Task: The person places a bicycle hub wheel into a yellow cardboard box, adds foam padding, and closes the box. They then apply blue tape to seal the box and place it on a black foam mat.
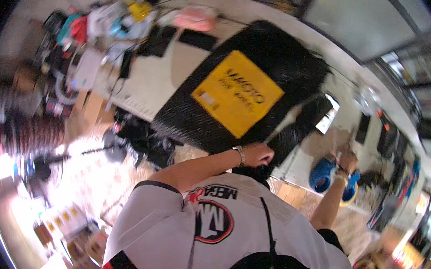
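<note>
A large black sheet with a ribbed texture (pixel 182 114) lies across the table, a yellow printed label (pixel 237 94) on its top. My left hand (pixel 258 155), with a bracelet at the wrist, is curled closed at the sheet's near edge, and dark material hangs just below the fingers. Off to the right, my right hand (pixel 348 161) is over the table's near edge, its fingers blurred. Beside that hand are two blue ring-shaped things, one ring (pixel 320 175) to its left and another ring (pixel 353 189) below it; their kind is unclear.
The pale table (pixel 141 92) carries dark flat items (pixel 197 39), a pink item (pixel 194 19) and a cluttered heap (pixel 106 23) at the far left. A black bag-like bundle (pixel 146 141) is left of the sheet. Glass panels (pixel 364 6) stand behind.
</note>
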`<state>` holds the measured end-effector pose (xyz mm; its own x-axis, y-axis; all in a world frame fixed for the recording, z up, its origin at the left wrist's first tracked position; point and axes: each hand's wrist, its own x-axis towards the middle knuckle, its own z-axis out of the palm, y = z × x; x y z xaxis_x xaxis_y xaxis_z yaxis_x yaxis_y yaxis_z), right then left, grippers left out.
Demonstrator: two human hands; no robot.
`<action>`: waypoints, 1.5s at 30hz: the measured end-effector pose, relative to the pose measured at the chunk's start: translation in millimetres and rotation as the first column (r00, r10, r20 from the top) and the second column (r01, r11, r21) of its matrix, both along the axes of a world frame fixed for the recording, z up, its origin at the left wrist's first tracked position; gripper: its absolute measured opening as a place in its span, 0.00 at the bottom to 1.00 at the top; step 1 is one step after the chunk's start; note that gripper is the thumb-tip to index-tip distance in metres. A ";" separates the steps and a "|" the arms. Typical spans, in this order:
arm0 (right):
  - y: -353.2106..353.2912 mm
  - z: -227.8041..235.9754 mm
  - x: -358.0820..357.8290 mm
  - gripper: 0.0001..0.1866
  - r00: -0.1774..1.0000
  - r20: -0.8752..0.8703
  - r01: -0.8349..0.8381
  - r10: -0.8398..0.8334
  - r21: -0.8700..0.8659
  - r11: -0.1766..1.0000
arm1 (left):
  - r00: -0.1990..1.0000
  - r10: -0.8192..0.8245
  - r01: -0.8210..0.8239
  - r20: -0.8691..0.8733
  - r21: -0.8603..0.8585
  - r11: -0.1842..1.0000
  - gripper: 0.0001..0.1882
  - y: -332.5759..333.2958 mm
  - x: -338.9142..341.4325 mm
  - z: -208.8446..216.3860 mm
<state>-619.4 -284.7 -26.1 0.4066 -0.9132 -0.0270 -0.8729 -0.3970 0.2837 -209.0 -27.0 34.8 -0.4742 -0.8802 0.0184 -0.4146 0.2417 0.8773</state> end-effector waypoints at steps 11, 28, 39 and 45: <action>84.0 128.9 241.6 0.14 0.581 0.784 0.094 0.219 -0.331 0.939 | 0.833 0.090 -0.487 0.546 0.801 -0.348 0.10 451.4 346.2 -139.8; 350.4 14.3 382.8 0.33 0.762 0.582 0.179 -0.284 0.233 0.956 | 0.744 0.668 -0.648 -0.014 -0.259 0.716 0.21 164.2 288.5 2.4; 307.6 37.0 289.3 0.35 0.945 0.320 0.000 -0.062 0.190 0.982 | 0.900 0.422 -0.401 0.107 -0.174 0.899 0.58 88.8 203.7 -29.2; 276.9 46.5 311.2 0.31 0.254 0.941 -0.138 -0.224 0.265 0.954 | 0.804 0.579 -0.556 0.136 -0.173 0.813 0.49 104.3 195.6 -45.6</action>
<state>-308.2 -7.7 20.4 0.2551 -0.9574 0.1352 -0.4386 -0.2392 -0.8662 -13.4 77.2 -10.8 0.1039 -0.9889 0.1062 -0.6525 0.0129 0.7577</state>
